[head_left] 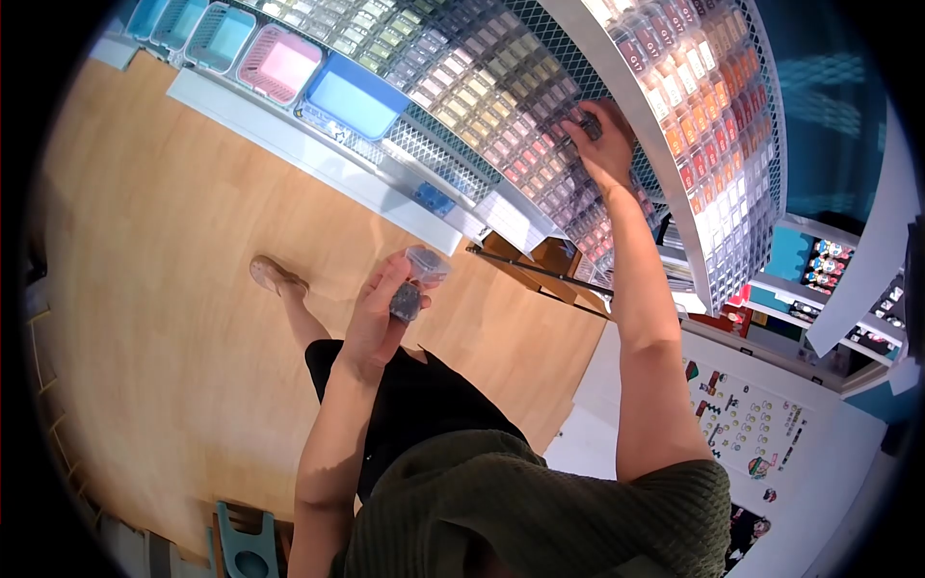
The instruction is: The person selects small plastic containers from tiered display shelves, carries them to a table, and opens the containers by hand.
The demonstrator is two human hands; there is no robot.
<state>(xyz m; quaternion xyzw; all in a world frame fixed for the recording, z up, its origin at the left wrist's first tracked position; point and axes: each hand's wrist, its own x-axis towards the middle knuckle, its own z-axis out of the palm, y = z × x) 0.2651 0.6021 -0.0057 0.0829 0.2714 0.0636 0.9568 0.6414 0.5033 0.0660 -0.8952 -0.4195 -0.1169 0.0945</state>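
My left hand (374, 306) is closed around small see-through plastic boxes, held out over the floor. One clear box (427, 263) sticks up past the fingertips, and a box with dark grey contents (405, 302) sits lower in the fingers. At the display rack, my right hand (607, 149) has its thumb and fingers closed on a small dark box (589, 124). Rows of little clear boxes (501, 106) holding coloured pieces surround that hand, running from green through yellow and pink to purple. What the dark boxes contain is too small to make out.
A slanted side panel of labelled boxes (689, 77) rises right of my right hand. Below the rack sit a blue tray (356, 96), a pink basket (279, 64) and teal baskets (222, 39). A teal stool (248, 539) stands at bottom left on the wooden floor (173, 289).
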